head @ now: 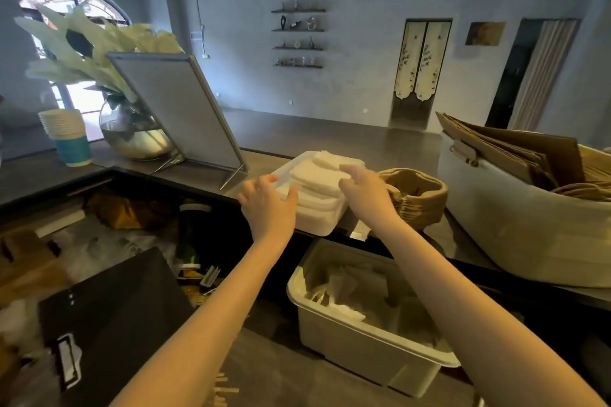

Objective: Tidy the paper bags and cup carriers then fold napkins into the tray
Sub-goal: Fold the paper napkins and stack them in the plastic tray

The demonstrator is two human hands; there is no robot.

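While both hands (269,205) (365,193) seemingly touch napkins (322,175), tray (322,225) overhangs counter edge.

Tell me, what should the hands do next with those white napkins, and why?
Probably press and square the napkins down into the white tray. The stack sits high above the tray's rim and looks uneven, and both the left hand and right hand are already on it, one at each side, with fingers relaxed.

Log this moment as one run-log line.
stage: napkins | left hand: on tray edge | right hand: over napkin stack | cup carriers: right of tray
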